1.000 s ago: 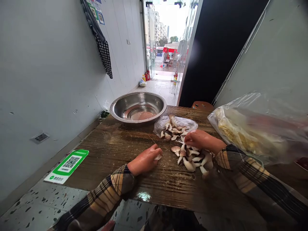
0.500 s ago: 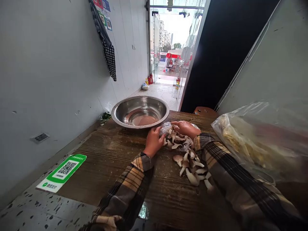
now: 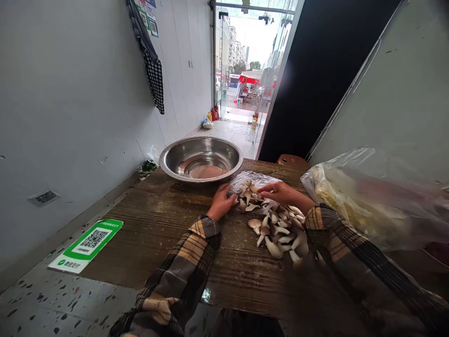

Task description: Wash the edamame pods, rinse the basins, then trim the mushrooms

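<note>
Brown-capped mushrooms with pale stems lie in a pile [image 3: 277, 234] on the wooden table [image 3: 168, 210]. More mushrooms [image 3: 249, 195] rest on a thin clear plastic bag [image 3: 257, 178] behind that pile. At the bag's left edge is my left hand [image 3: 221, 202], its fingers curled on the plastic, thumb towards the mushrooms. My right hand [image 3: 286, 194] reaches in from the right, above the pile, with fingertips drawn together at the mushrooms on the bag. What lies between those fingertips is too small to make out. A wide steel basin [image 3: 201, 159] stands just beyond my left hand.
A large clear bag with yellowish contents [image 3: 351, 201] takes up the table's right side. A green QR-code card [image 3: 87, 245] lies at the left edge. Greens in plastic [image 3: 148, 166] sit by the left wall. An open glass doorway [image 3: 245, 70] is ahead.
My right hand has shifted right and slightly nearer, uncovering more of the plastic bag, which now looks spread out behind the mushrooms. My left hand stays by the bag's left edge.
</note>
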